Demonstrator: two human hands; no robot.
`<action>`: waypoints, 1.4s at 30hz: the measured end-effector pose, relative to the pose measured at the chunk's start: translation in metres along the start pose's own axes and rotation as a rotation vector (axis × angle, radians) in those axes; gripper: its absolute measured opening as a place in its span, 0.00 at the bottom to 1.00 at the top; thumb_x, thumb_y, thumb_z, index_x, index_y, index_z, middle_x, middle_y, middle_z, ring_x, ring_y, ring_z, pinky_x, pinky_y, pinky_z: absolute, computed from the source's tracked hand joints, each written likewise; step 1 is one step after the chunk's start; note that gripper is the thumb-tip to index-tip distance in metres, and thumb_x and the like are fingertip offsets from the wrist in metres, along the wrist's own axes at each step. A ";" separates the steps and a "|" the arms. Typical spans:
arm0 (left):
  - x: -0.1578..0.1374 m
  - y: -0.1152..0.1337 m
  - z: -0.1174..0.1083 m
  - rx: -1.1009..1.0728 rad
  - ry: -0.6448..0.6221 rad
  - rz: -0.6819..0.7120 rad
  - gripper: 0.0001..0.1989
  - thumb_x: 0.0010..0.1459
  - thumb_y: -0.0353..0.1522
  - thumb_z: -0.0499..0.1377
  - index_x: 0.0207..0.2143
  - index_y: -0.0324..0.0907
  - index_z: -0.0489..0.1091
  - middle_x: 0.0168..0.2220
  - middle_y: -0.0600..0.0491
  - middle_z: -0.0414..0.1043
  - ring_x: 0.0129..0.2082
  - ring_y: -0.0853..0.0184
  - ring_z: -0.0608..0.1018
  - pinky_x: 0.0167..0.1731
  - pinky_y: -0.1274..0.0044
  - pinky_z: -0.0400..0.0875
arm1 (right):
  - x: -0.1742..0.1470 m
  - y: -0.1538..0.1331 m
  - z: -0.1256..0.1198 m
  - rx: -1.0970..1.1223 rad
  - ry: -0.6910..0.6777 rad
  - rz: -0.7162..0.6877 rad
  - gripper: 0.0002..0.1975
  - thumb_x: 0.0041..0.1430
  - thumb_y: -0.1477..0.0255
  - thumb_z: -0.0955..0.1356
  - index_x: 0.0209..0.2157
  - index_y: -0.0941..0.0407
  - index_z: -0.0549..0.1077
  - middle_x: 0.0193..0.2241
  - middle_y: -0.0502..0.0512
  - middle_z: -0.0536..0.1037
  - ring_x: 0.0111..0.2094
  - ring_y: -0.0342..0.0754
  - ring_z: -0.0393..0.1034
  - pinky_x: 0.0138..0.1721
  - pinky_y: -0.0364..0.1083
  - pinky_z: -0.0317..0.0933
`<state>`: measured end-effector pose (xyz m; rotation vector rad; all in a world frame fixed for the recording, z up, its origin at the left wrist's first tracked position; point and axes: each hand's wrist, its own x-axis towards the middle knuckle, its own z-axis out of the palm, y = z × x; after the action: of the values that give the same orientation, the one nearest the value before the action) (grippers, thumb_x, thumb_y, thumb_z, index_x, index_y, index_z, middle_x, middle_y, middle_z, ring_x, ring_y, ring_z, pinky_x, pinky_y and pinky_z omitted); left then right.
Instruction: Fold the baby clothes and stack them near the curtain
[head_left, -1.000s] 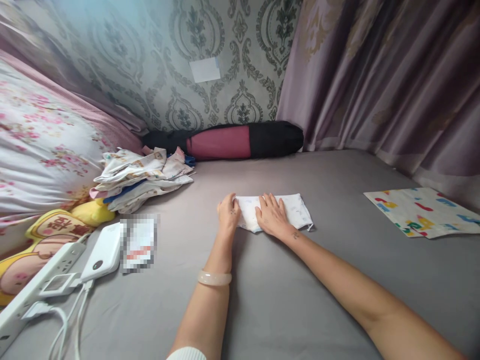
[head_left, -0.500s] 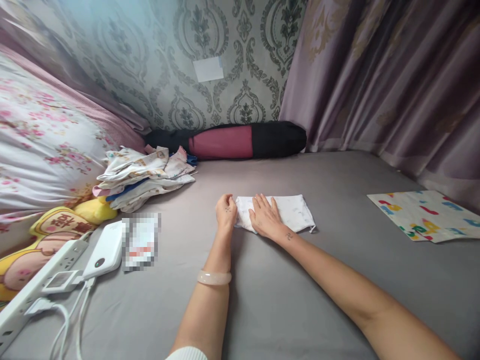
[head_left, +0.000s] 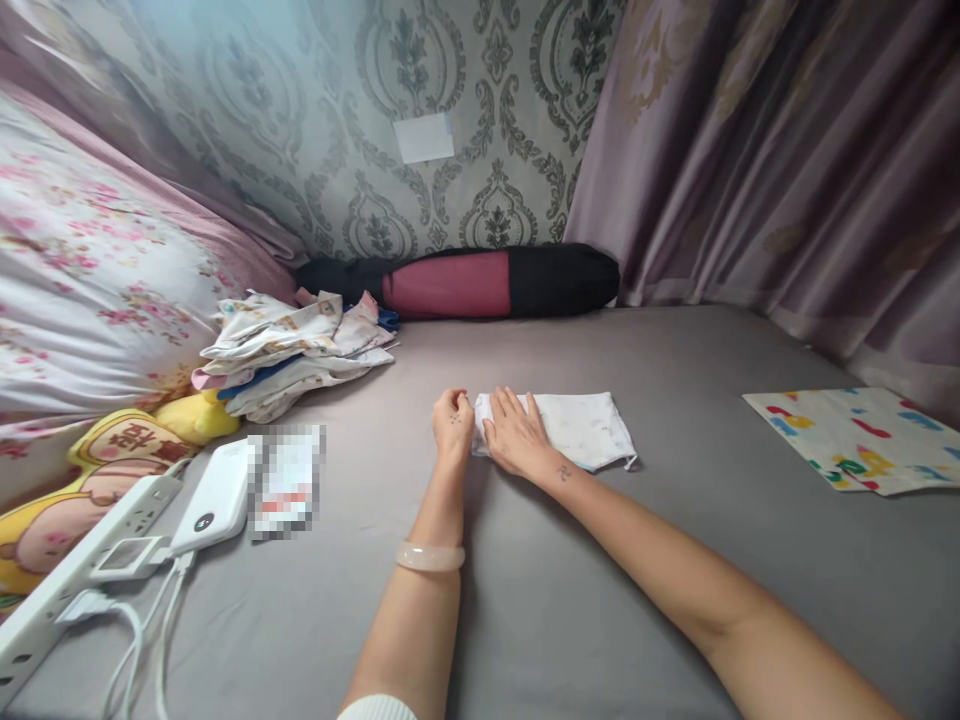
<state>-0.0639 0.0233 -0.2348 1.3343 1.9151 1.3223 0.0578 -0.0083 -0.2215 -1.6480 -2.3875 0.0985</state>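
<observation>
Right hand lies open and flat on the white cloth; left hand is curled at the cloth's left end, whether gripping it I cannot tell.

"What's on that wall ahead of us?"

"Pale grey-green paper with dark, leafy medallions and scrolls. There's a plain white rectangle on it, too."

"And to the right?"

"A mauve curtain in deep folds, with faded gold motifs. Another mauve drape slants down at the left."

"How's the light?"

"Soft, with a bluish haze over the wall's upper left. Below, smooth grey cloth stretches back towards it."
</observation>
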 end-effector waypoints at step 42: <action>-0.003 0.003 0.005 0.020 -0.033 0.040 0.15 0.56 0.30 0.50 0.39 0.39 0.75 0.36 0.47 0.79 0.39 0.63 0.79 0.42 0.75 0.70 | -0.016 0.022 -0.003 -0.009 0.017 0.103 0.28 0.66 0.67 0.52 0.63 0.66 0.57 0.64 0.64 0.55 0.66 0.55 0.43 0.64 0.59 0.30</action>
<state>-0.0576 0.0230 -0.2350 1.4027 1.8939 1.2957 0.0839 -0.0153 -0.2248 -1.7683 -2.2938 0.0910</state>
